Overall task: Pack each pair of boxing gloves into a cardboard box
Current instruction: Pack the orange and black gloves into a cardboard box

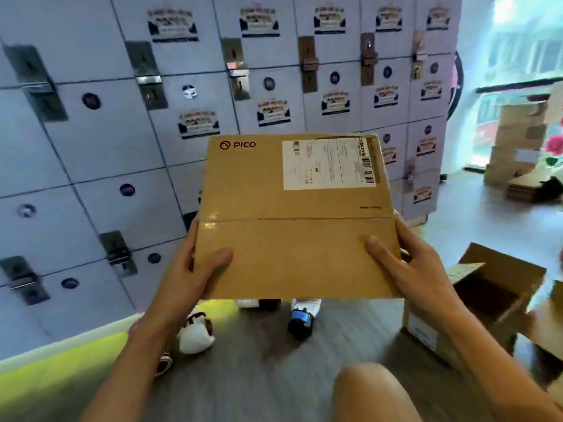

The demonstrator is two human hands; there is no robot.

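1. Head view, hands: The left hand (pixel 185 269) and the right hand (pixel 408 266) each held a near corner of the cardboard box (pixel 292 220). Each grip was clamped on the box, thumb on the top face and fingers wrapped round the side edge.
2. Head view, box: The box was held off the floor (pixel 350 339), top face tilted toward the camera. Its flaps lay shut, with a tape seam across the middle. A shipping label (pixel 327 164) sat at the far right of the top face.
3. Head view, gloves: A white boxing glove (pixel 196 333) lay on the floor below the left forearm. A blue and white glove (pixel 303 318) lay just beyond the near edge of the box; further white shapes beside it were partly hidden.
4. Head view, surroundings: An open carton (pixel 493 287) stood on the floor at the right. Lockers (pixel 122 141) filled the background.
5. Step in hand, as a judgement: the box was being handled between packings; whether it was packed or empty could not be told.
6. Next move, as a judgement: the box would need setting down level; if empty, its flaps must be opened before a pair goes in.
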